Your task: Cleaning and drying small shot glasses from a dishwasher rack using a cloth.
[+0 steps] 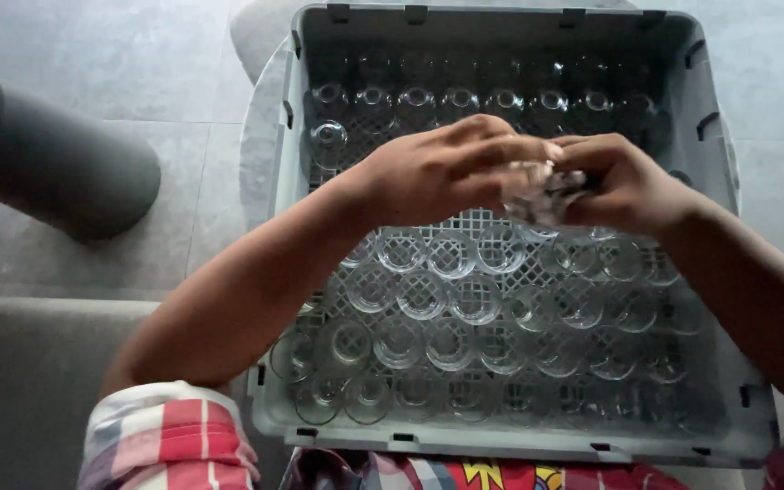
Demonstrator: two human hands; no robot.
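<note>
Now, glass: we are holding a small clear glass [544, 192] between both hands, above the grey crate [294, 181]
Hands: our left hand [446, 168] and right hand [623, 181] are pinching it together

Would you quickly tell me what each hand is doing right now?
Left hand: closed on a clear glass, over the grey crate.
Right hand: closed on the same glass.

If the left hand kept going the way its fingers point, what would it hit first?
The left hand points rightward across the crate, and its fingertips already meet the clear glass held between both hands. Just past that is the right hand. Depth is hard to judge, but nothing else lies between them.
</note>
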